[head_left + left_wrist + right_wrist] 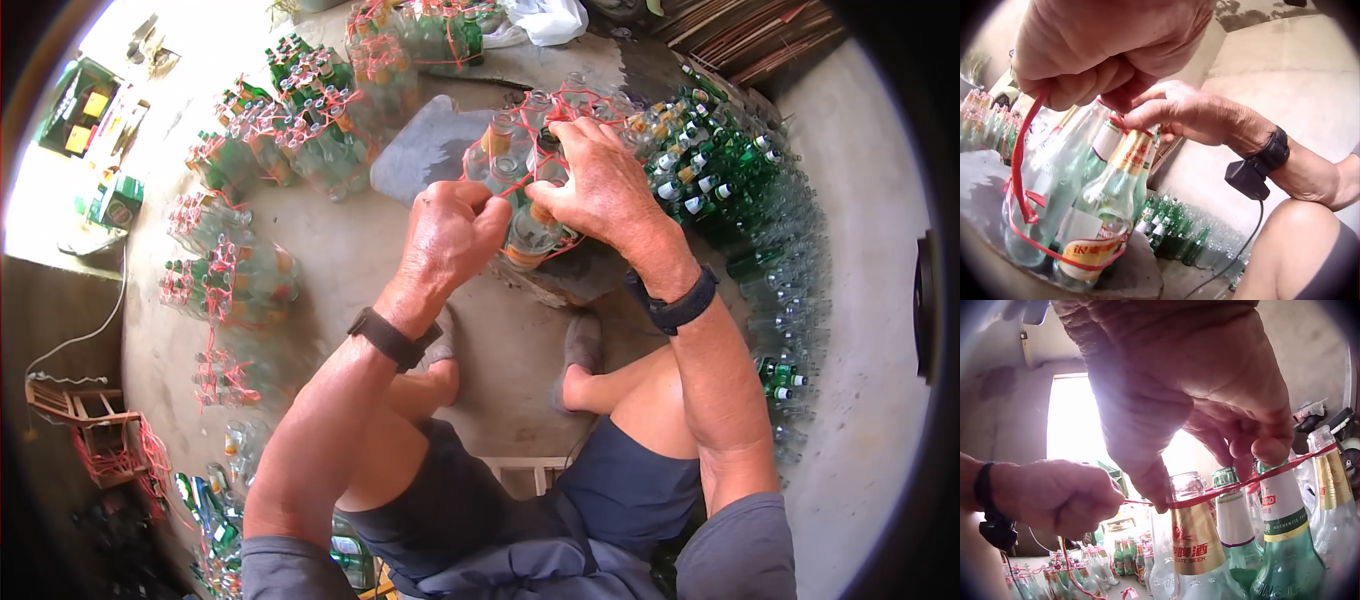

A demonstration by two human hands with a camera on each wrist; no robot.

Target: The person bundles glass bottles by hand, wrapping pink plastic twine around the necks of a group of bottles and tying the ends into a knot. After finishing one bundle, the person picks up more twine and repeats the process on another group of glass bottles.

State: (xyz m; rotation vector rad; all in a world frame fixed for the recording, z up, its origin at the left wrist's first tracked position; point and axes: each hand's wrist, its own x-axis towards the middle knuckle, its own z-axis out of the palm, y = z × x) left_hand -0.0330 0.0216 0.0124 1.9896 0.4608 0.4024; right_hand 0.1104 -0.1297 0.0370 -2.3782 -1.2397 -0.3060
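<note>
A bundle of clear and green glass beer bottles (532, 238) stands upright in front of the person, on a low block (1135, 278). Red plastic string (1019, 164) runs round the bottles low down and round their necks. The left hand (452, 235) is in a fist beside the bundle, gripping the string's end, which hangs from it in the left wrist view. Over the bottle tops, the right hand (605, 185) curls its fingers at a green bottle (1285, 550); its thumb is against the string by a gold-necked bottle (1196, 540).
Tied bottle bundles (325, 150) line the floor at the left. Loose green bottles (715, 185) and clear bottles (790, 300) stand close together along the right wall. A grey slab (420, 150) lies behind the left hand. A wooden stool (105, 425) holds more red string.
</note>
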